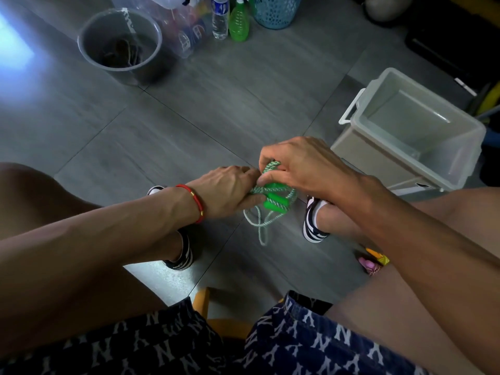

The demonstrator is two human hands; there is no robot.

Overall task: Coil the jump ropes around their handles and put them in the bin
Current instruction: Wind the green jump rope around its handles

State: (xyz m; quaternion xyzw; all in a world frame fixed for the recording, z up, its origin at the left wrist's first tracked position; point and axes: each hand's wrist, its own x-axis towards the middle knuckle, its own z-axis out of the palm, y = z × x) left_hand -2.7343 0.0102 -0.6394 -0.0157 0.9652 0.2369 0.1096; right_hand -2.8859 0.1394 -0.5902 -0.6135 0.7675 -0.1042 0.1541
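Grey floor tiles point(189, 112) below, and both hands work mid-air: left hand point(230, 190) grips the green handles point(272, 203), right hand point(300, 163) pinches the green-white jump rope point(261, 220) coiling there. Translucent bin point(422, 155) right; round grey bucket point(121, 47) far left.

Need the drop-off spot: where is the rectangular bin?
In the head view, the empty rectangular bin stands on the floor at upper right, just beyond the right hand.

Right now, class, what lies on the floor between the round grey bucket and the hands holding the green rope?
Nothing: the head view shows only bare grey floor tiles between the bucket and the hands.
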